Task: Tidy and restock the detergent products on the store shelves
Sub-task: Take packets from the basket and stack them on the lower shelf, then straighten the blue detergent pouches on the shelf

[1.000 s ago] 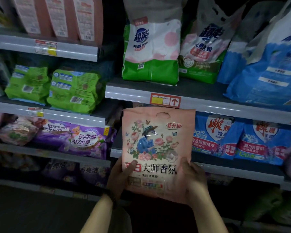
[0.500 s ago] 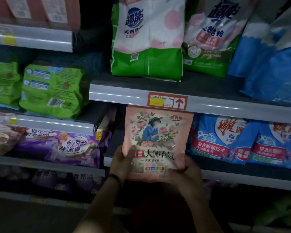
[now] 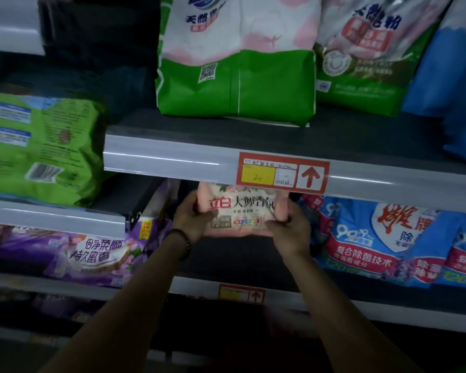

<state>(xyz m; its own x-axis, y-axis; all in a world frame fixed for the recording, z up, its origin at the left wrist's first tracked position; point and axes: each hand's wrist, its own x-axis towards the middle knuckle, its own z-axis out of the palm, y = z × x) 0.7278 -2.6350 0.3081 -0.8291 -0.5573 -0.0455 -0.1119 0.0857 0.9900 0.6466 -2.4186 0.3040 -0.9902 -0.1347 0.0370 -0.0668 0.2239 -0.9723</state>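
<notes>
A pink detergent bag (image 3: 240, 208) with a flower print sits deep in the gap on the middle shelf, its top hidden behind the shelf rail (image 3: 172, 160) above. My left hand (image 3: 193, 219) grips its lower left corner and my right hand (image 3: 289, 227) grips its lower right corner. The bag lies between purple bags (image 3: 97, 251) on the left and blue bags (image 3: 374, 238) on the right.
Green-and-white bags (image 3: 237, 76) stand on the shelf above, with blue bags (image 3: 447, 71) at far right. A green pack (image 3: 41, 146) lies on the left shelf. A red price tag (image 3: 283, 173) with an arrow hangs on the rail. Lower shelves are dark.
Both hands have pushed the pink bag forward and up into the shelf gap; its upper half is now hidden behind the rail. The view has moved closer.
</notes>
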